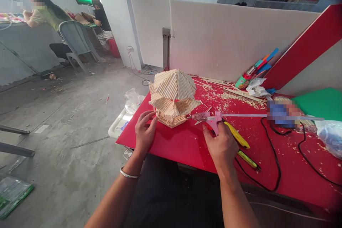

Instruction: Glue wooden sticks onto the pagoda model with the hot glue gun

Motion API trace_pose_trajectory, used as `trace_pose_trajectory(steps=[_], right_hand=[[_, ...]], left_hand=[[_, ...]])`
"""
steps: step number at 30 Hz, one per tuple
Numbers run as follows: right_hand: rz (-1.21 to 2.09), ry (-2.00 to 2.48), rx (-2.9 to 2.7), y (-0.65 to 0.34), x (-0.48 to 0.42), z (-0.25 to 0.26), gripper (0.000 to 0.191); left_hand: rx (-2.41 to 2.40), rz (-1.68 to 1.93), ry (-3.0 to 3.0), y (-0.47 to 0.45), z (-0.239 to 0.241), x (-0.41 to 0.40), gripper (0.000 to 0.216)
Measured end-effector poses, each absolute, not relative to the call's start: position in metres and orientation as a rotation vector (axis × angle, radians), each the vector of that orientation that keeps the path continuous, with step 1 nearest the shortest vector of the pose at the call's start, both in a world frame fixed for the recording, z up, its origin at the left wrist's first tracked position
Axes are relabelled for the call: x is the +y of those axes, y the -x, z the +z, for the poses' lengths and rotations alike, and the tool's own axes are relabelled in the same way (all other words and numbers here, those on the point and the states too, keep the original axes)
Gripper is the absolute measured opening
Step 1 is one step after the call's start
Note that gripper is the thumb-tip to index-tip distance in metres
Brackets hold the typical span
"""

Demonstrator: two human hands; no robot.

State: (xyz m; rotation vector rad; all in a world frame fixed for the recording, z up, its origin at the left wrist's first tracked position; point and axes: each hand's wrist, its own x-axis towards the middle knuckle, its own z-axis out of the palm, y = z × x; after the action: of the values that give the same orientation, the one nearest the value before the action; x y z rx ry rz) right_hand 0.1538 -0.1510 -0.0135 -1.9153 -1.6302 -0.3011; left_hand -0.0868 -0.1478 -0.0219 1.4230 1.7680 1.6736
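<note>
A small two-tiered pavilion model [175,91], built of pale wooden sticks, stands upright near the left end of the red table. My left hand [145,128] grips its lower left corner, thumb and fingers closed at the base; the exact contact is partly hidden. In my right hand [221,142] is a pink hot glue gun [207,117], its nozzle pointing left at the lower right side of the model. A long translucent glue stick [245,115] sticks out of the gun's back. Yellow-handled pliers [237,135] lie just beside my right hand.
A yellow-green utility knife [248,159] and a black cord [278,171] lie on the red table [171,146]. Loose sticks [243,94] and shavings spread behind. A green container [242,82] of tools leans at the back. A white tray [114,128] sits left; two people work far off.
</note>
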Motion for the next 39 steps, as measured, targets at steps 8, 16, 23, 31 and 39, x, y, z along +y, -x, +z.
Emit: trace_pose_trajectory(steps=[8, 16, 23, 31, 39], right_hand=[[-0.277, 1.880, -1.647, -0.1532, -0.1533, -0.0161, 0.040], [-0.253, 1.906, -1.618, -0.1509, -0.1494, -0.0192, 0.042], [-0.298, 1.900, -1.636, -0.1508, -0.1497, -0.0168, 0.041], [-0.302, 1.918, -1.611, -0.1503, -0.1498, -0.0165, 0.039], [0.001, 2.055, -1.562, -0.1490, -0.1485, -0.0182, 0.042]], left_hand=[[1.785, 1.677, -1.427, 0.0875, -0.0235, -0.1470, 0.023], [1.778, 1.676, -1.419, 0.0874, -0.0226, -0.1466, 0.022], [1.790, 1.676, -1.431, 0.0886, -0.0246, -0.1452, 0.022], [1.808, 1.689, -1.492, 0.0904, -0.0259, -0.1442, 0.022], [1.858, 1.660, -1.524, 0.0927, -0.0259, -0.1423, 0.023]])
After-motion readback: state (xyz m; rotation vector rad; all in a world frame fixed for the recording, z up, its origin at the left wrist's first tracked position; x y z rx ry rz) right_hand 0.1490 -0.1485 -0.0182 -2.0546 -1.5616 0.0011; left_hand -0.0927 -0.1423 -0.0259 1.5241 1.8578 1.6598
